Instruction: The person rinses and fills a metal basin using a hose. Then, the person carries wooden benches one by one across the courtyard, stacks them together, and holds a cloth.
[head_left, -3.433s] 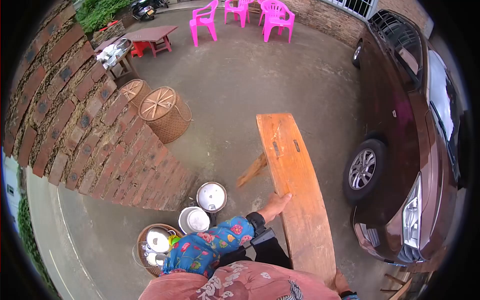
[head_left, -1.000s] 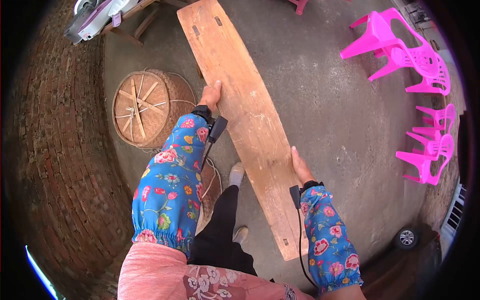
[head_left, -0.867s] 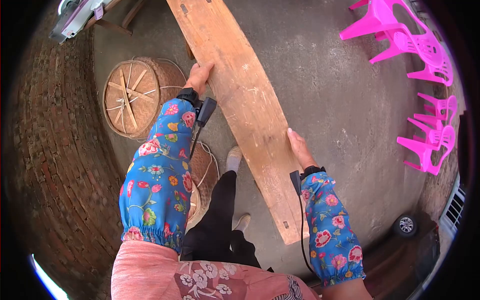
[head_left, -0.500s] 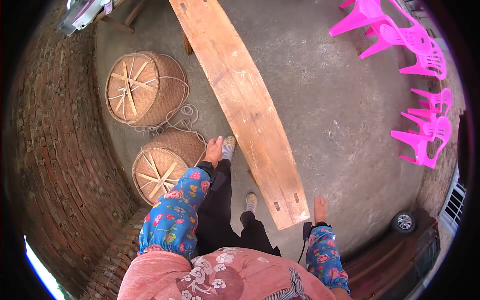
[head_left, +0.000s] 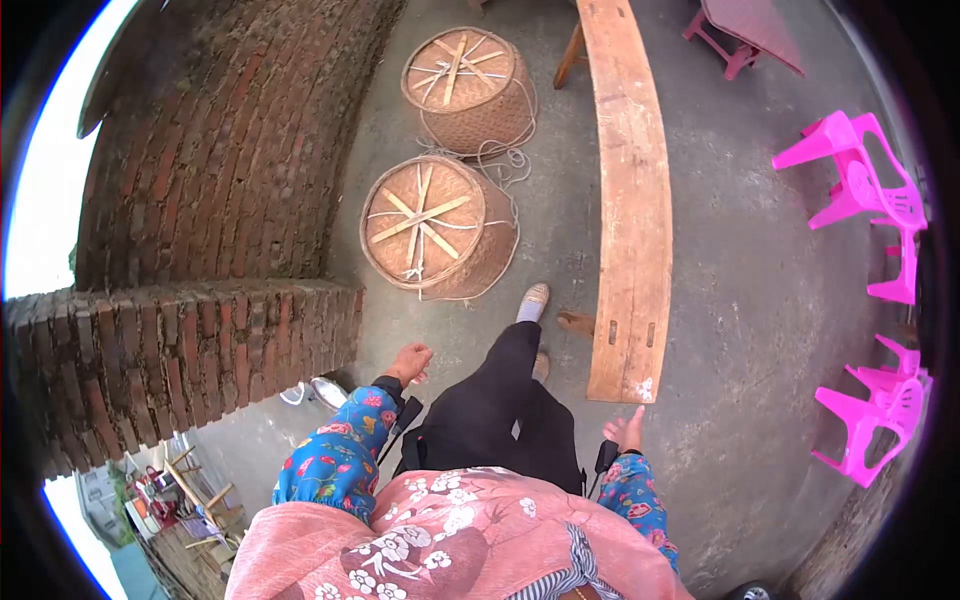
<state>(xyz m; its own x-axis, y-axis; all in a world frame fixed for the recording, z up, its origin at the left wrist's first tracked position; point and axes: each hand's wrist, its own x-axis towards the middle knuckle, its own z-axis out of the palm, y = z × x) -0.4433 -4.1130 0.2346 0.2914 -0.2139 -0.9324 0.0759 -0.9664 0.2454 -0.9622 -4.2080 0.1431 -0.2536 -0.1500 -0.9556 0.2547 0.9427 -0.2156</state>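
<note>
My left hand (head_left: 410,362) hangs in the air in front of me, below the nearer woven basket (head_left: 430,225), touching nothing; its fingers are loosely bent and apart. My right hand (head_left: 626,432) is by the near end of a long wooden bench (head_left: 632,200), fingers stretched out and holding nothing. Whether its fingertips touch the bench end I cannot tell. A second woven basket (head_left: 470,90) stands beyond the first. Both show round faces with crossed wooden slats and white cord. Loose rope (head_left: 505,163) lies coiled beside them.
A brick wall (head_left: 230,140) runs along the left, with a lower brick wall section (head_left: 180,360) jutting in. Pink plastic chairs (head_left: 870,420) line the right side. A dark pink table (head_left: 755,30) stands far right. Assorted items (head_left: 180,500) lie outside at lower left.
My view has turned left, and the bench and baskets now appear farther right. My body has stepped along the bench's near end. Both hands have swung and remain without anything in them.
</note>
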